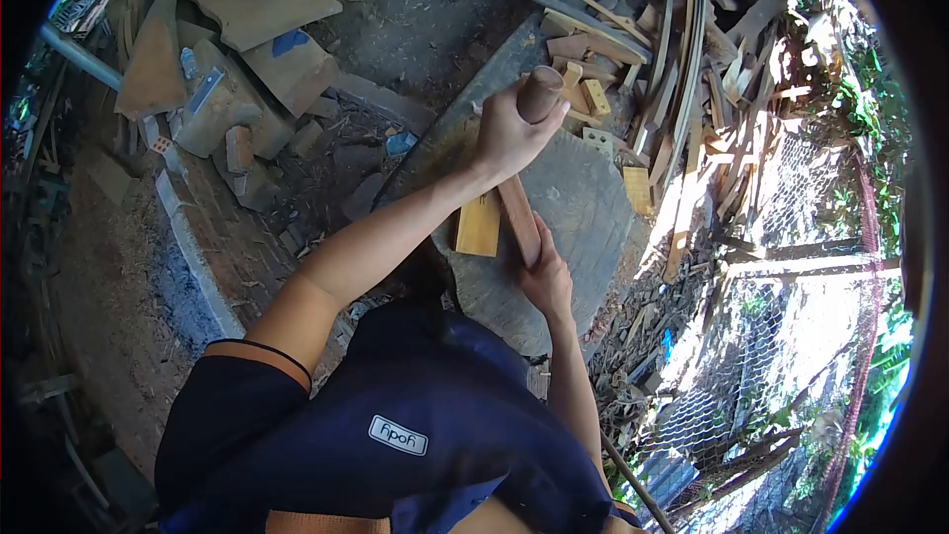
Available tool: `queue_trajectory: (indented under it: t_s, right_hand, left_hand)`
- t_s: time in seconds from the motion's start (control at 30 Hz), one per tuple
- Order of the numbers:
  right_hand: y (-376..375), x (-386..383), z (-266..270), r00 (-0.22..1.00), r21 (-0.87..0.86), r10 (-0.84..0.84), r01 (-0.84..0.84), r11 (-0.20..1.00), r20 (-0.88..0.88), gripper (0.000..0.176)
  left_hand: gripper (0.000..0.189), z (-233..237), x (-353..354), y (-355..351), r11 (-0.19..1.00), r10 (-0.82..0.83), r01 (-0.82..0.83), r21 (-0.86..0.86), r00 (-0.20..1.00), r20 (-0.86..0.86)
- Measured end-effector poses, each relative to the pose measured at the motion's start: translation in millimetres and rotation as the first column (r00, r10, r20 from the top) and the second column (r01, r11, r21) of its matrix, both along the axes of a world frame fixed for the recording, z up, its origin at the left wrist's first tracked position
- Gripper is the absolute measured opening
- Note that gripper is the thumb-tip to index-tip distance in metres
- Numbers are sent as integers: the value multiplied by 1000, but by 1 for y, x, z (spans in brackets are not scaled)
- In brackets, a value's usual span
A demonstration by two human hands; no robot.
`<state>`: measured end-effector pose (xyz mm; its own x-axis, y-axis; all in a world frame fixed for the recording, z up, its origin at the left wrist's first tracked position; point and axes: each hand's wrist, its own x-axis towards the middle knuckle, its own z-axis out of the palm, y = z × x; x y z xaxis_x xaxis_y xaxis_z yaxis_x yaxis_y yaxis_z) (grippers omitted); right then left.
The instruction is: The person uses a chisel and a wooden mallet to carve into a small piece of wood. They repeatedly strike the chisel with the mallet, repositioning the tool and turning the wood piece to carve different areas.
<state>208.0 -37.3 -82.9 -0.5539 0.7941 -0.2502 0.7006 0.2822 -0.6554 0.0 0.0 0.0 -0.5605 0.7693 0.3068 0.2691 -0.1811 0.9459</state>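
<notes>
Left hand (514, 131) closed round a dowel (542, 89) beyond the block (476, 227); right hand (547, 279) gripping a bar (519, 222) beside the block. Whether they join is unclear; a slack right grip could let the bar twist.

White-bordered label (398, 435) on navy shirt (316, 435) — "yody", upside down.

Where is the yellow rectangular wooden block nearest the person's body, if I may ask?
Centrally in the head view, the block lies just left of the brown wooden strip in the right hand.
</notes>
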Motion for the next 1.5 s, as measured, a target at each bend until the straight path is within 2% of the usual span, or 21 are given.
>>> queue_trajectory:
  t_s: [0.1,0.17,0.2,0.3,0.37,0.43,0.57,0.73,0.9,0.97,1.0,1.07,1.1,1.13,1.2,1.23,1.27,1.3,1.37,1.4,1.5]
  right_hand:
    - [0,3,4,1000,9,0,-1,1000,11,82]
    - [-2,1,6,1000,-5,-10,10,1000,10,82]
    - [0,0,6,1000,2,-9,9,1000,9,82]
    - [-1,0,3,1000,7,-1,1,1000,-11,82]
    - [-1,0,2,1000,2,-13,13,1000,-12,82]
    - [-1,0,0,1000,13,-18,18,1000,-6,81]
    - [-1,0,2,1000,15,-19,19,1000,2,80]
    - [-1,2,0,1000,24,-13,14,1000,-29,81]
    - [-1,1,3,999,-22,-33,33,999,-2,81]
    - [2,6,-10,998,101,32,-28,994,-45,82]
    - [9,13,-23,998,105,36,-30,994,-47,82]
    - [24,21,-48,955,-13,-77,76,997,-286,81]
    - [20,10,-1,907,-97,-231,210,973,-353,75]
    - [14,-2,59,833,-194,-387,336,922,-396,68]
    - [32,14,83,801,91,-299,400,912,-519,56]
    - [31,11,116,737,185,-235,440,879,-633,48]
    - [22,4,152,687,238,-214,499,833,-694,48]
    - [21,7,156,647,277,-166,525,804,-744,52]
    - [20,11,164,901,685,120,226,693,-418,67]
    - [15,11,173,997,522,31,13,853,-76,80]
    - [30,32,182,999,495,30,-4,869,-44,83]
  left_hand:
    - [22,0,18,1,990,24,-18,137,999,-46]
    - [19,4,30,-1,976,90,-45,215,975,-204]
    - [21,-2,33,2,988,34,-3,156,980,-197]
    - [21,-11,39,11,981,23,22,192,974,-227]
    - [22,-7,36,10,986,1,32,164,979,-202]
    - [22,-1,27,12,973,20,16,232,988,-155]
    - [21,-1,7,11,987,-14,27,161,997,-79]
    - [22,-6,-1,11,993,1,7,118,998,-64]
    - [24,-4,8,12,983,8,7,185,996,-84]
    - [24,-5,14,7,979,-2,23,201,995,-104]
    - [24,-5,17,5,976,-10,37,216,992,-125]
    - [23,-3,25,-4,966,0,43,256,986,-169]
    - [21,-3,27,-8,957,4,56,284,979,-205]
    - [23,-3,27,-10,971,0,51,232,977,-213]
    - [23,-7,28,-10,968,3,42,246,984,-181]
    - [24,-6,31,-8,960,7,36,276,988,-155]
    - [25,-2,30,-12,971,22,31,235,976,-218]
    - [25,-2,34,-12,971,13,40,236,976,-218]
    - [25,-4,37,-12,985,-4,42,165,976,-220]
    - [25,-6,36,-10,984,-1,40,173,976,-219]
    - [24,-7,29,-2,979,34,9,206,978,-204]
